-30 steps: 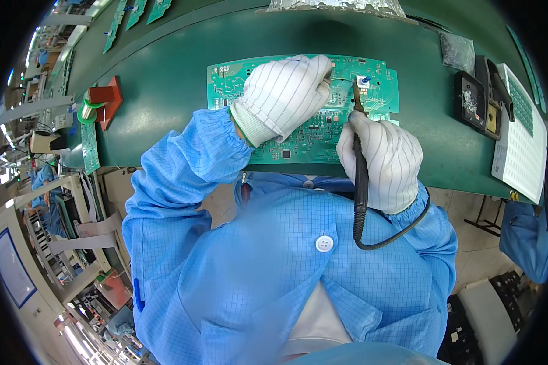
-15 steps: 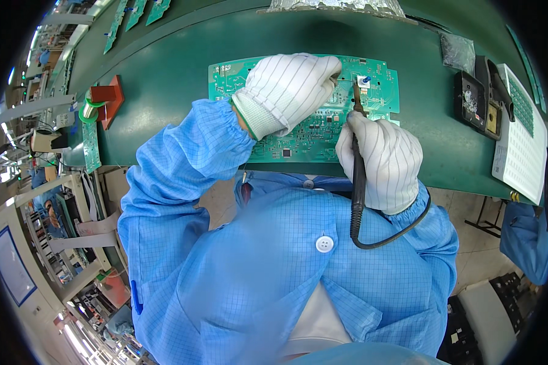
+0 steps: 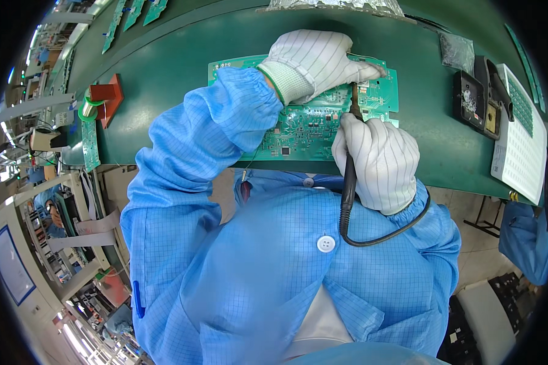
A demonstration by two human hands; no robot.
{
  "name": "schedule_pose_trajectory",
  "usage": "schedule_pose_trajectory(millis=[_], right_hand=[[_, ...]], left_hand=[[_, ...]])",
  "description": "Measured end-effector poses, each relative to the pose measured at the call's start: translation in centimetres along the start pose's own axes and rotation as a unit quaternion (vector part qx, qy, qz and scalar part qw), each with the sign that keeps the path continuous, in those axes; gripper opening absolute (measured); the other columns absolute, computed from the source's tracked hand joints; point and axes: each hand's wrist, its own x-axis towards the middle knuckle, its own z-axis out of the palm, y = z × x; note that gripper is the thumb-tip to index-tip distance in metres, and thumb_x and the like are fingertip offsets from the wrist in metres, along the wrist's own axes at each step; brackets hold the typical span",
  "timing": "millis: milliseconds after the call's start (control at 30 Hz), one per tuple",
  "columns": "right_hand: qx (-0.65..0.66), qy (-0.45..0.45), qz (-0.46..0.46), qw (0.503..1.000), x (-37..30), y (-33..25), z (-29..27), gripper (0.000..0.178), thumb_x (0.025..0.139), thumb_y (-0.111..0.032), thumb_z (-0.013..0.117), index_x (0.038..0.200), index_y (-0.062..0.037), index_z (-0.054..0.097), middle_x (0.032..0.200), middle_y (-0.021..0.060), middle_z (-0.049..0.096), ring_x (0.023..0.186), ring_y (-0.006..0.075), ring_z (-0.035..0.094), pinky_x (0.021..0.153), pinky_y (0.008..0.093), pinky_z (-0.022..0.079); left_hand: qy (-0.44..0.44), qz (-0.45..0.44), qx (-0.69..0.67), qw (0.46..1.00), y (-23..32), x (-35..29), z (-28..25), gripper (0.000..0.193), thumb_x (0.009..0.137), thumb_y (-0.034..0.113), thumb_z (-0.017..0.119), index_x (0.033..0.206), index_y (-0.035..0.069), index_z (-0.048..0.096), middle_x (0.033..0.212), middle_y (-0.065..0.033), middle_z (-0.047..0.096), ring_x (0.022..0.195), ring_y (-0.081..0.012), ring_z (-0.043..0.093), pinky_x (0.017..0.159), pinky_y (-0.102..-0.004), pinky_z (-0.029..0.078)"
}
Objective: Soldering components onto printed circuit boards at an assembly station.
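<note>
From my distant place I see both hands in white striped gloves. The left hand point(image 3: 323, 64) reaches over the upper part of the green circuit board point(image 3: 301, 134), its arm bent and coming from the lower left in a blue sleeve point(image 3: 207, 128). Its back is turned up and its fingers stretch to the right; I cannot tell if they grip something. The right hand point(image 3: 380, 161), with its back also up, is closed around the handle of a soldering iron point(image 3: 348, 191). The iron points away from the body, and its tip is near the left fingers. The circuit board lies flat on the green tabletop point(image 3: 164, 103), beneath the left hand and ahead of the right one.
</note>
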Motion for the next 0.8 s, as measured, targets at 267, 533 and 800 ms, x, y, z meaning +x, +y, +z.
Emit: schedule_pose_trajectory(millis=[267, 533, 800], right_hand=[[0.073, 0.056, 0.006, 0.996, -0.1, 0.7, -0.5, 0.029, 0.07, -0.004, 0.079, 0.097, -0.0052, 0.068, 0.071, 0.0073, 0.061, 0.059, 0.0234, 0.061, 0.056, 0.0342, 0.05], [0.321, 0.028, 0.23, 0.918, -2.6, 5.2, -1.8, 0.016, 0.084, 0.002, 0.067, 0.099, -0.0026, 0.063, 0.079, 0.0051, 0.061, 0.061, 0.0122, 0.056, 0.058, 0.0278, 0.046], [0.538, 0.034, 0.448, 0.713, -2.8, 7.6, -0.9, 0.019, 0.092, -0.006, 0.063, 0.111, 0.0002, 0.061, 0.082, 0.006, 0.061, 0.069, 0.0103, 0.055, 0.064, 0.0239, 0.045]], left_hand=[[0.061, 0.029, 0.018, 0.998, -0.9, 0.0, 0.4, 0.082, 0.08, 0.083, 0.053, 0.092, 0.004, 0.074, 0.089, -0.018, 0.071, 0.089, -0.0339, 0.071, 0.082, -0.0437, 0.058], [0.188, 0.154, 0.12, 0.962, -2.8, -2.7, 0.4, 0.047, 0.088, 0.053, 0.064, 0.095, 0.006, 0.07, 0.085, -0.0122, 0.067, 0.082, -0.0289, 0.068, 0.072, -0.039, 0.056], [0.209, 0.035, -0.049, 0.976, -0.8, -7.8, 1.4, 0.01, 0.085, 0.019, 0.068, 0.082, 0.011, 0.063, 0.07, -0.0057, 0.064, 0.061, -0.0252, 0.065, 0.056, -0.0369, 0.053]])
